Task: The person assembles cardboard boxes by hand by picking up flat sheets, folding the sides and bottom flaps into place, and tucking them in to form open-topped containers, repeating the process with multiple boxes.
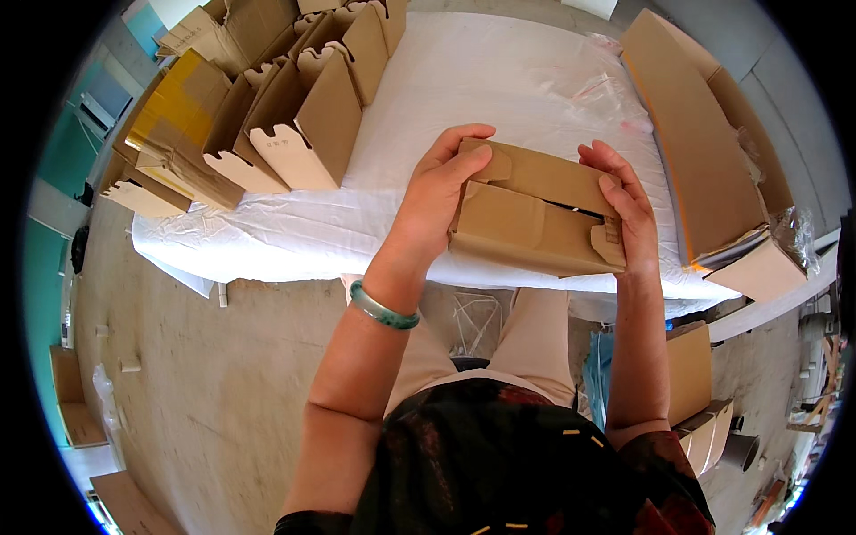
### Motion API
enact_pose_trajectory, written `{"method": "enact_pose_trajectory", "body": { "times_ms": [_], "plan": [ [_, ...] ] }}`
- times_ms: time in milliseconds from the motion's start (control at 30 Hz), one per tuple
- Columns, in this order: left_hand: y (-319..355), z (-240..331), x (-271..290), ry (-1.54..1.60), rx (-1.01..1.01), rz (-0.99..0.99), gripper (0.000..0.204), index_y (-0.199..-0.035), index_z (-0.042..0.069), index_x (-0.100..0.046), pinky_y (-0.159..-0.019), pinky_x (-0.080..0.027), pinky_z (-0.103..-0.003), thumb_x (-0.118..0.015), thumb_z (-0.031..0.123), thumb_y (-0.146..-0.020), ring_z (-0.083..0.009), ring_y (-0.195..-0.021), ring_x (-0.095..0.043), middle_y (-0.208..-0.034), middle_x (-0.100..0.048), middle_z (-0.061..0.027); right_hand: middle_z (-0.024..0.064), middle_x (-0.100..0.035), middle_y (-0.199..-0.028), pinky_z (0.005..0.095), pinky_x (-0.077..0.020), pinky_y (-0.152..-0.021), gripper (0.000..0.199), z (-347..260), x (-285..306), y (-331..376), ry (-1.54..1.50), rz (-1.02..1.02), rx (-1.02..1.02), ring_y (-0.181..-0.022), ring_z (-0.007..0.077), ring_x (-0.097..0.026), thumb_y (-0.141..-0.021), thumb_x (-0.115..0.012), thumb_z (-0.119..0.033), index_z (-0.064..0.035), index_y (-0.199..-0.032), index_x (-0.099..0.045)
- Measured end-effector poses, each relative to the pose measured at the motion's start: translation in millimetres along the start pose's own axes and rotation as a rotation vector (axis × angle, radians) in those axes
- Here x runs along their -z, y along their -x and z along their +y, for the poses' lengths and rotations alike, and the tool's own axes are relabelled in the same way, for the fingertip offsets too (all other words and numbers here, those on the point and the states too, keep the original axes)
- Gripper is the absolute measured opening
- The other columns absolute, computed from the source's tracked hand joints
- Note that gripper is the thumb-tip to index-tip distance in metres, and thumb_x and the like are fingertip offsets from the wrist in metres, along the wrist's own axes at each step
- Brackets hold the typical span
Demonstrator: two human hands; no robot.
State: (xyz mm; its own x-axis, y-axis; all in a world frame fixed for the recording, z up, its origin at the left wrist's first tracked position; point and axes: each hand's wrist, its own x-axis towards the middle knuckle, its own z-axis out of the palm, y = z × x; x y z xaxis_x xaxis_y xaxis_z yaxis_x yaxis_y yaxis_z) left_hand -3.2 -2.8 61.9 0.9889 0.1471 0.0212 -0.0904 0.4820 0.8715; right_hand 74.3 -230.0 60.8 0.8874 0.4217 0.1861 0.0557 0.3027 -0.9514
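Between my two hands is a small brown cardboard box (517, 227), held above the near edge of the white-covered table. Its top flaps are folded in, and a narrow dark gap shows between them towards the right. My left hand (444, 183) grips the left end, with the thumb on the upper left corner flap. At the right end, my right hand (627, 201) is closed round the side, its thumb and fingers near the far corner. A green bangle (383, 306) circles my left wrist. What the box contains is hidden.
Several open cardboard boxes (308, 120) stand in rows at the table's left, one with yellow tape (183, 98). A large open carton (691, 134) fills the right side. Clear plastic (611, 94) lies near it on the white cloth (446, 80). More cardboard (691, 370) is low at my right.
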Motion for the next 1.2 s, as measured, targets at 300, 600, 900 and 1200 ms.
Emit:
{"method": "enact_pose_trajectory", "body": {
  "times_ms": [300,600,900,1200],
  "plan": [
    [9,-1,-12,-0.121,0.046,0.018,0.040,-0.137,0.007,-0.048,-0.097,-0.044,-0.028,-0.053,0.019,-0.099,-0.0153,-0.115,-0.053,-0.128,-0.054,-0.0061,0.0156,-0.049,-0.139,0.0345,-0.0344,-0.110,0.046,-9,5,-12,0.126,-0.079,-0.066,-0.129,0.0223,-0.046,-0.096,-0.055,-0.014,-0.0110,-0.141,-0.049],
    [16,3,-15,-0.190,-0.045,0.106,0.042,-0.136,0.005,-0.050,-0.090,-0.043,-0.025,-0.058,0.017,-0.097,-0.0110,-0.107,-0.050,-0.113,-0.054,-0.0049,0.0134,-0.048,-0.143,0.0369,-0.0324,-0.112,0.049,-8,8,-4,0.231,0.000,0.016,-0.135,0.0246,-0.041,-0.096,-0.058,-0.018,-0.0095,-0.142,-0.049],
    [30,0,-16,-0.769,-0.357,0.095,0.045,-0.143,0.007,-0.048,-0.104,-0.039,-0.032,-0.054,0.012,-0.098,-0.0257,-0.132,-0.045,-0.144,-0.046,-0.0156,0.0128,-0.047,-0.144,0.0475,-0.0282,-0.114,0.056,-40,-29,42,1.311,-0.157,0.519,-0.135,0.0295,-0.043,-0.086,-0.071,-0.033,-0.0078,-0.134,-0.057],
    [25,0,-17,-0.851,-0.291,0.067,0.043,-0.139,0.006,-0.052,-0.110,-0.034,-0.033,-0.049,0.005,-0.095,-0.0265,-0.138,-0.040,-0.154,-0.036,-0.0139,0.0051,-0.052,-0.141,0.0469,-0.0345,-0.111,0.050,-19,-62,48,1.473,-0.283,0.542,-0.134,0.0231,-0.046,-0.079,-0.074,-0.019,-0.0096,-0.126,-0.061]
  ]
}}
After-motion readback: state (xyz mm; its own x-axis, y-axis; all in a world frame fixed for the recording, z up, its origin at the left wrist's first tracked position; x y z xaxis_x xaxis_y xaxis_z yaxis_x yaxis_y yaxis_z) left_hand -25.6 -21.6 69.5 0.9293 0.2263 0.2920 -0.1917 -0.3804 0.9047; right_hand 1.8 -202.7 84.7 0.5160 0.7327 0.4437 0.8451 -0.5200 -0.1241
